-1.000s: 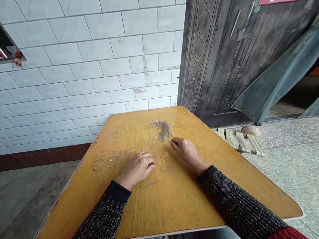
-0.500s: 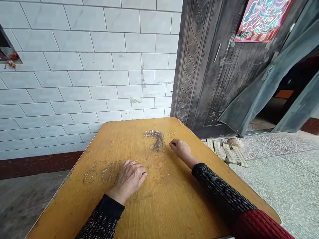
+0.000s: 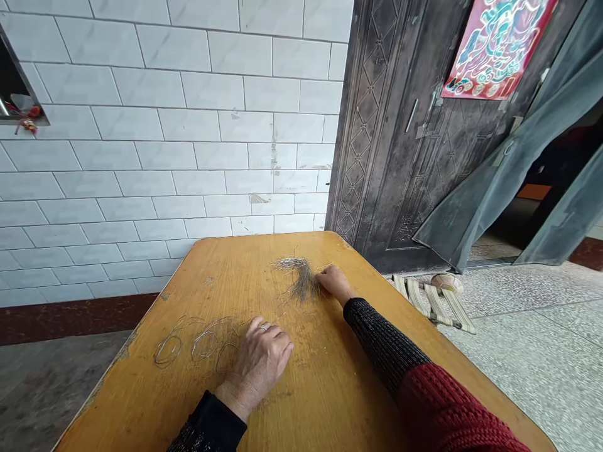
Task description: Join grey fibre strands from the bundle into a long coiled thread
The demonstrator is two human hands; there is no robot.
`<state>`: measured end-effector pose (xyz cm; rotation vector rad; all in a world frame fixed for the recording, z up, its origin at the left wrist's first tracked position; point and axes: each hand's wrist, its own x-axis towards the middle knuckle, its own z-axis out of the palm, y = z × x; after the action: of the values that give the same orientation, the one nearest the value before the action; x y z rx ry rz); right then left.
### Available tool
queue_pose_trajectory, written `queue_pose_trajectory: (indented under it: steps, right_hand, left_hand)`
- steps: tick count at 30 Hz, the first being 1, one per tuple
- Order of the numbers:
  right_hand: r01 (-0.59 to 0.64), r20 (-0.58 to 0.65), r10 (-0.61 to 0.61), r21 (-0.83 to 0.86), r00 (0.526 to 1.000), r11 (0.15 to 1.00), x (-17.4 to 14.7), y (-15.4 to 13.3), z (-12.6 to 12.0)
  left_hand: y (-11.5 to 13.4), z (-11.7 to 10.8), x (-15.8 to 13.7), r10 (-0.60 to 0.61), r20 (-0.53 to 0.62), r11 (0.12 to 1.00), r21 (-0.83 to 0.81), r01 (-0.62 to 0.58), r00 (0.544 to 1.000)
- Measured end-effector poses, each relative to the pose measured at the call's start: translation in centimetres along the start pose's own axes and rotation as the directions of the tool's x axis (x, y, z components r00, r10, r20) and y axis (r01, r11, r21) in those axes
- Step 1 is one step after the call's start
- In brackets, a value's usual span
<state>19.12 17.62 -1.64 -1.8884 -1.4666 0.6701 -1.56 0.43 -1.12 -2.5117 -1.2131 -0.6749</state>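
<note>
A bundle of thin grey wires [image 3: 304, 282] lies bent on the tabletop, its ends fanning out. At its right edge is my right hand [image 3: 334, 280], fingers pinched together against the strands; the fingertips are partly hidden. My left hand [image 3: 264, 361], with a ring on one finger, rests palm down on the wood nearer to me, its fingers loosely bent and close to the surface. What lies under its palm is hidden. Left of it are loosely coiled wire loops: one wire loop [image 3: 181, 347] farthest left, a second wire loop [image 3: 216, 345], and a third partly open loop [image 3: 217, 362] beside the hand.
The yellow wooden table [image 3: 330, 402] has worn edges and stands against a white tiled wall [image 3: 188, 125]. A dark carved door [image 3: 377, 157] is behind it on the right, with a grey curtain [image 3: 494, 182]. A low strapped stool [image 3: 436, 301] stands on the floor to the right.
My right hand has moved left to the wire bundle's edge. My left hand has slid a little right, showing more of the third loop. The view has tilted slightly upward.
</note>
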Motion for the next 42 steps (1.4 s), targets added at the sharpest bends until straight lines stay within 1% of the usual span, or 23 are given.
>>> queue_pose_trajectory:
  steps: [3,5,9,13,16,18,22,25,27,28,29,30,31,32,33,34,35,36,37,39,40,41,42]
  right_hand:
    - [-0.051,0.054,0.041,0.191,0.998,0.980,0.1,0.3,0.3]
    - [-0.081,0.076,0.060,0.327,0.995,0.942,0.1,0.2,0.5]
    - [-0.082,0.067,0.053,0.573,0.996,0.816,-0.3,-0.1,0.4]
    - [-0.001,0.006,-0.005,0.744,1.000,0.668,-0.8,-0.1,-0.1]
    - [0.089,-0.055,-0.076,0.815,0.996,0.572,-1.2,-0.2,-0.6]
    - [0.144,-0.086,-0.133,0.834,0.987,0.532,-1.5,-0.4,-1.0]
    - [0.229,-0.111,-0.251,0.829,0.961,0.510,-2.8,-1.0,-2.1]
    - [0.252,-0.095,-0.317,0.827,0.944,0.503,-5.0,-1.2,-2.6]
    - [0.231,-0.048,-0.355,0.838,0.934,0.495,-7.1,-1.2,-2.6]
    - [0.212,-0.019,-0.371,0.847,0.928,0.488,-8.3,-1.2,-2.4]
    - [0.179,0.023,-0.391,0.863,0.920,0.472,-9.5,-1.2,-2.1]
    - [0.088,0.107,-0.425,0.905,0.899,0.415,-10.7,-1.2,-1.8]
    - [-0.008,0.195,-0.464,0.927,0.864,0.375,-11.8,-1.2,-1.5]
    - [-0.092,0.279,-0.508,0.928,0.815,0.361,-12.9,-1.2,-1.1]
    - [-0.157,0.334,-0.546,0.925,0.769,0.345,-13.8,-1.2,-0.8]
    - [-0.200,0.369,-0.580,0.920,0.726,0.336,-14.5,-1.1,-0.5]
    - [-0.231,0.402,-0.607,0.911,0.685,0.342,-15.0,-1.1,-0.3]
    - [-0.259,0.443,-0.627,0.894,0.641,0.367,-15.4,-1.0,-0.2]
    - [-0.284,0.487,-0.638,0.871,0.596,0.400,-15.6,-0.9,-0.1]
    - [-0.341,0.576,-0.640,0.818,0.509,0.464,-15.5,-0.7,-0.4]
    - [-0.370,0.604,-0.637,0.797,0.480,0.477,-15.3,-0.5,-0.7]
    - [-0.395,0.619,-0.634,0.785,0.464,0.477,-15.0,-0.5,-1.1]
    - [-0.409,0.615,-0.634,0.788,0.470,0.461,-14.7,-0.4,-1.5]
  left_hand:
    - [-0.1,0.0,0.1,-0.007,-0.008,1.000,-0.018,0.007,1.000]
    - [-0.1,0.0,0.1,-0.014,-0.014,0.999,-0.033,0.013,1.000]
    - [0.0,0.0,0.1,-0.025,-0.022,0.998,-0.051,0.024,0.999]
    - [0.0,0.0,0.1,-0.035,-0.010,0.998,-0.054,0.034,0.999]
    - [-0.1,0.1,0.1,-0.042,-0.013,0.997,-0.064,0.041,0.999]
    - [-0.1,0.1,0.1,-0.044,-0.022,0.996,-0.080,0.042,0.999]
    - [0.0,-0.2,0.1,-0.063,-0.051,0.990,-0.128,0.056,0.997]
    - [0.0,-0.3,0.2,-0.123,-0.108,0.971,-0.220,0.097,0.987]
    - [-0.1,-0.1,0.3,-0.213,-0.150,0.919,-0.365,0.145,0.966]
    - [-0.2,0.0,0.5,-0.280,-0.150,0.869,-0.460,0.183,0.948]
    - [-0.2,0.1,0.8,-0.355,-0.139,0.798,-0.561,0.222,0.924]
    - [-0.3,0.1,1.1,-0.435,-0.090,0.704,-0.654,0.276,0.896]
    - [-0.3,0.1,1.6,-0.499,-0.023,0.597,-0.733,0.325,0.866]
    - [-0.3,-0.1,2.0,-0.535,0.016,0.504,-0.796,0.335,0.844]
    - [-0.2,-0.3,2.5,-0.561,0.049,0.430,-0.836,0.341,0.827]
    - [-0.1,-0.6,3.0,-0.580,0.069,0.381,-0.858,0.345,0.812]
    - [0.0,-1.0,3.4,-0.598,0.056,0.355,-0.876,0.326,0.800]
    - [0.0,-1.3,3.7,-0.601,0.019,0.352,-0.892,0.285,0.799]
    - [0.1,-1.7,3.9,-0.605,-0.036,0.369,-0.898,0.239,0.796]
    - [-0.1,-2.2,3.8,-0.592,-0.128,0.434,-0.883,0.181,0.796]
    - [-0.2,-2.4,3.6,-0.581,-0.161,0.477,-0.862,0.173,0.798]
    - [-0.4,-2.5,3.4,-0.564,-0.185,0.525,-0.833,0.176,0.805]
    - [-0.6,-2.5,3.2,-0.552,-0.205,0.569,-0.802,0.185,0.808]
